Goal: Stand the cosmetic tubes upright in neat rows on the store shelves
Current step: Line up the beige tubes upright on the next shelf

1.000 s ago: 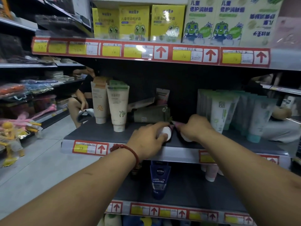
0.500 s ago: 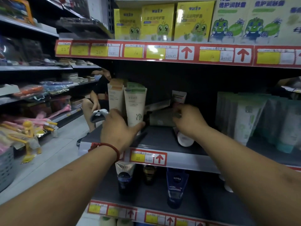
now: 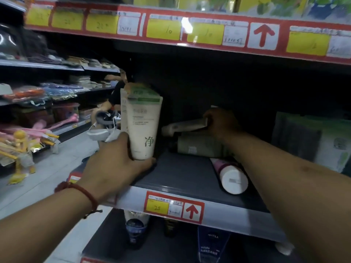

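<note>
The left hand [image 3: 117,164] is curled around the foot of the white tube [image 3: 142,126], thumb in front and fingers behind. The tube stands upright, cap down, with a second tube [image 3: 123,109] touching it just behind. Whether its cap rests on the shelf [image 3: 186,173] or is lifted clear cannot be told. A second ago this hand was at the front edge beside the other one, both at the cap of the pink tube; it has since moved left onto the white tube.

The right hand [image 3: 222,124] has gone deeper, to the back of the shelf. Its fingers seem closed on the end of a pale tube [image 3: 184,126], which lies flat on top of a dark tube [image 3: 199,146], also on its side. Nearer the front, under that forearm, the pink tube [image 3: 230,177] lies let go, still on its side with the cap outward. Beyond the forearm to the right stands a blurred row of tubes [image 3: 313,141].

It looks as if the pink tube has been left for later and the pile at the back comes first, so three tubes remain to be stood up.
</note>
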